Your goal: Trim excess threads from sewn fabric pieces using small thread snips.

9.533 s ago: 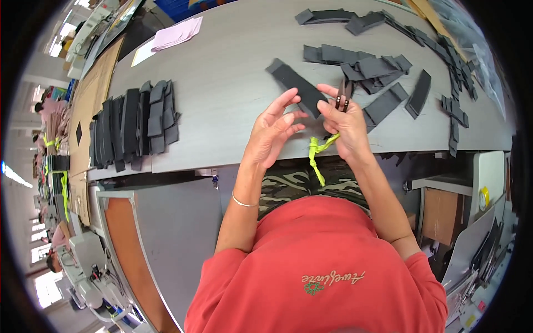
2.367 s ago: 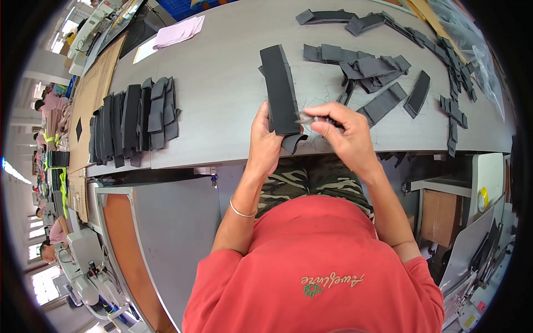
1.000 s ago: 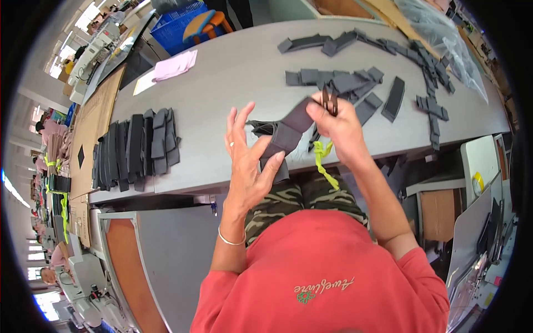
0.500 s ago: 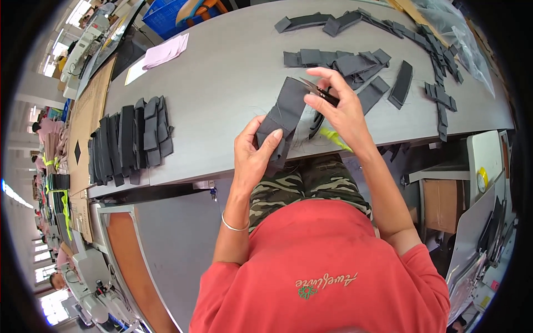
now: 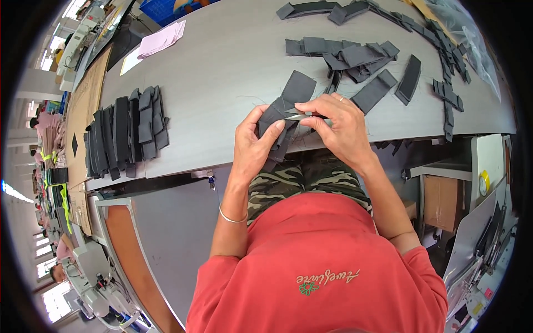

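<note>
The left hand point(image 5: 256, 145) has its grip pinched on a dark grey cloth strip point(image 5: 298, 89), thumb on the upper face and fingers mostly hidden under it. The strip is held up just above the near edge of the bench point(image 5: 216, 94), in front of the person's body. Its long axis runs slantwise: the free end points away from the person and to the right, standing out past the hand, while the other end goes back under the left thumb. More dark cloth hangs below, toward the camouflage trousers point(image 5: 277, 186); how it is folded there is hard to tell.

The right hand point(image 5: 340, 125) has its grip pressed together around small scissors point(image 5: 295, 116), thumb below and fingers above. The blades point left, with the tips at the strip close to the left thumb; whether they touch the cloth cannot be told. Loose threads lie around the strip.

On the bench to the left, a row of dark strips point(image 5: 121, 136) lies side by side, long axes running roughly from near to far. Beyond the right hand is a loose pile of strips point(image 5: 361, 58), and right of it a single strip point(image 5: 409, 80) slants with its far end to the right. A chain of strips point(image 5: 443, 53) curves along the far right side.
</note>
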A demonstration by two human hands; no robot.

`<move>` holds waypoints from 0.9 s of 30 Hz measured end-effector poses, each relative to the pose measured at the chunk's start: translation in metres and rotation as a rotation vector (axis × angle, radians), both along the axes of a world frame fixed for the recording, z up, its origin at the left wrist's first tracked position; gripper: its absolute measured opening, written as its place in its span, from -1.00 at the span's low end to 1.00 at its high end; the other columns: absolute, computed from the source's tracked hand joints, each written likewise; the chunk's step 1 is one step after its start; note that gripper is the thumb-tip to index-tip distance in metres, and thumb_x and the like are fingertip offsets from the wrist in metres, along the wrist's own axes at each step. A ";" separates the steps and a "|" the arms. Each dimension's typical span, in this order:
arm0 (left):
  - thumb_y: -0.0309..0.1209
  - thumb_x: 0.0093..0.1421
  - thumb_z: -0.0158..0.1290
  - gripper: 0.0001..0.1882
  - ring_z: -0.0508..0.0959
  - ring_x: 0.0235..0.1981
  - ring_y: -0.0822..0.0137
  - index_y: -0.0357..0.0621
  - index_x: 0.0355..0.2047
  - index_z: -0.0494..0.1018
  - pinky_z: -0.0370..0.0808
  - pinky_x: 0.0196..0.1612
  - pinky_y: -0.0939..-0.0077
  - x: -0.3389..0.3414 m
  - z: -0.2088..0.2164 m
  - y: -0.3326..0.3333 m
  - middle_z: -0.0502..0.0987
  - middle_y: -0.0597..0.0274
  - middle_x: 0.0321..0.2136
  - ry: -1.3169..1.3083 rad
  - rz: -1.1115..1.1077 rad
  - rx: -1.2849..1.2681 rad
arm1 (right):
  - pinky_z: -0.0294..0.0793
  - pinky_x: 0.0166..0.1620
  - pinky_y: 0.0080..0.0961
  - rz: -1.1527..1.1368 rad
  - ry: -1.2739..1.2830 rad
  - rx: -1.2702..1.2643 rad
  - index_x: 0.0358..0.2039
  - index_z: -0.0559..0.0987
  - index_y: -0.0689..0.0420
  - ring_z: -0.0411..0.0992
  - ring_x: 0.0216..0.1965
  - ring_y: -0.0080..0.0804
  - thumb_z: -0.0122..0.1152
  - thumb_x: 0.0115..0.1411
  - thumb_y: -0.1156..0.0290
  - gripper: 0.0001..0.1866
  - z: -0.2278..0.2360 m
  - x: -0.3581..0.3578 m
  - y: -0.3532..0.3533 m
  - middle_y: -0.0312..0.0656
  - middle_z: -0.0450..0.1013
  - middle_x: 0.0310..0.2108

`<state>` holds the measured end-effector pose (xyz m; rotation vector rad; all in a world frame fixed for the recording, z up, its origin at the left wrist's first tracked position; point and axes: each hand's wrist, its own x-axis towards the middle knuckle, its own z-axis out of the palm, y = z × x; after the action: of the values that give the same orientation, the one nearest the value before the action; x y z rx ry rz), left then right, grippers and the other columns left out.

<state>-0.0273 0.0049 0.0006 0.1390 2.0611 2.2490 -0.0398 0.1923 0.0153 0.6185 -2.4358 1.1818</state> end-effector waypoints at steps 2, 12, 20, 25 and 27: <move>-0.44 0.19 0.11 -0.76 0.41 -0.38 0.62 -0.29 -0.16 0.42 0.40 -0.31 0.69 0.000 0.000 0.000 0.50 0.37 -0.38 -0.002 -0.010 0.003 | 0.34 -0.38 -0.44 -0.003 0.058 0.029 -0.34 0.63 0.03 0.36 -0.51 -0.34 0.32 -0.02 0.40 -0.83 -0.001 0.000 0.000 -0.31 0.50 -0.51; -0.41 0.22 0.09 -0.73 0.42 -0.37 0.60 -0.29 -0.12 0.41 0.41 -0.29 0.68 0.003 -0.001 -0.004 0.50 0.36 -0.37 -0.040 -0.055 0.025 | 0.29 -0.37 -0.42 -0.086 0.063 0.003 -0.28 0.61 -0.02 0.35 -0.49 -0.37 0.32 -0.02 0.40 -0.77 -0.001 0.002 0.000 -0.33 0.41 -0.43; -0.39 0.22 0.09 -0.72 0.41 -0.36 0.59 -0.27 -0.11 0.41 0.41 -0.30 0.65 0.003 -0.004 -0.002 0.50 0.35 -0.37 -0.016 -0.105 -0.008 | 0.23 -0.40 -0.44 -0.060 0.126 0.092 -0.27 0.61 -0.05 0.37 -0.45 -0.40 0.31 0.00 0.40 -0.78 -0.002 0.003 -0.007 -0.34 0.34 -0.35; -0.39 0.22 0.09 -0.72 0.41 -0.36 0.59 -0.28 -0.11 0.41 0.42 -0.30 0.65 0.004 -0.004 -0.003 0.50 0.34 -0.37 -0.018 -0.110 -0.008 | 0.24 -0.41 -0.43 -0.057 0.115 0.086 -0.31 0.61 -0.04 0.39 -0.43 -0.40 0.30 0.01 0.39 -0.82 -0.002 0.004 -0.009 -0.34 0.35 -0.38; -0.41 0.22 0.10 -0.73 0.41 -0.36 0.59 -0.28 -0.12 0.41 0.41 -0.29 0.66 0.004 -0.004 -0.002 0.50 0.35 -0.38 -0.017 -0.106 -0.025 | 0.26 -0.40 -0.42 -0.067 0.117 0.067 -0.32 0.61 -0.03 0.39 -0.43 -0.39 0.30 0.01 0.39 -0.83 -0.004 0.004 -0.011 -0.34 0.36 -0.39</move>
<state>-0.0233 0.0032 -0.0032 0.2206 2.0218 2.1544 -0.0359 0.1816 0.0112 0.6031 -2.3864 1.0133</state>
